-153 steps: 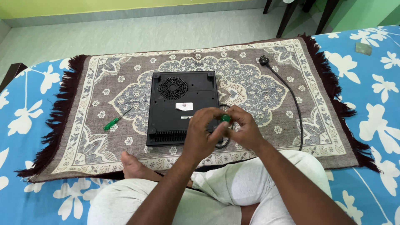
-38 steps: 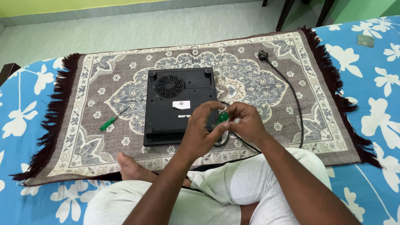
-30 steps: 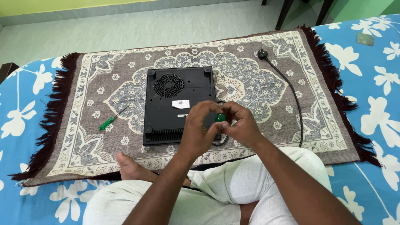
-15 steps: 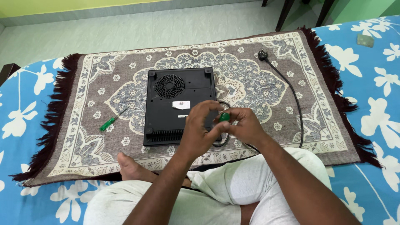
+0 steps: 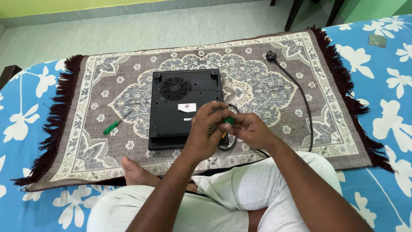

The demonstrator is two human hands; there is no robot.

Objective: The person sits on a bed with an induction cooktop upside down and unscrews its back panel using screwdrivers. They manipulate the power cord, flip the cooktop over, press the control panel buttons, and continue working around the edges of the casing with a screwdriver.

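green-handled small tool (image 5: 228, 121) sits pinched between both hands, left hand (image 5: 205, 133) and right hand (image 5: 251, 129) pressed close together at frame centre, over the black upturned cooktop (image 5: 182, 107)'s lower right corner on the rug (image 5: 107, 90).

One head-worn camera looks steeply down, fairly close, over the rug (image 5: 107, 86).

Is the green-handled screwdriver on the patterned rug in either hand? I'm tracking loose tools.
No, the green-handled screwdriver lies alone on the patterned rug, left of the black appliance.
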